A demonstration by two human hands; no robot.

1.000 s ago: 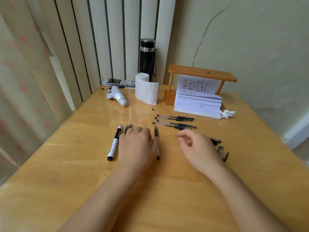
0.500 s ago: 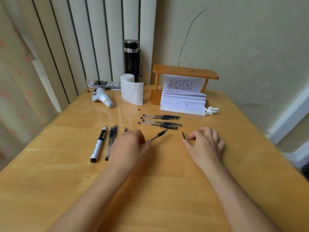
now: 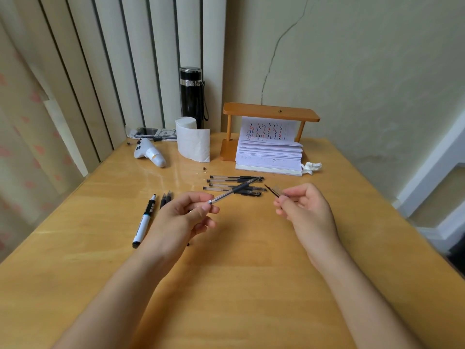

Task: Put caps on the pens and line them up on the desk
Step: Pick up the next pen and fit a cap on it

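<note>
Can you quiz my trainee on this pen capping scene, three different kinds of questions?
1. True or false: the left hand holds a pen lifted off the desk.
2. Multiple choice: the right hand pinches (A) a marker, (B) a cap, (C) tissue.
3. Fill in: the marker lies to the ___ of the left hand.

Key: 1 true. 2 B. 3 left.
</note>
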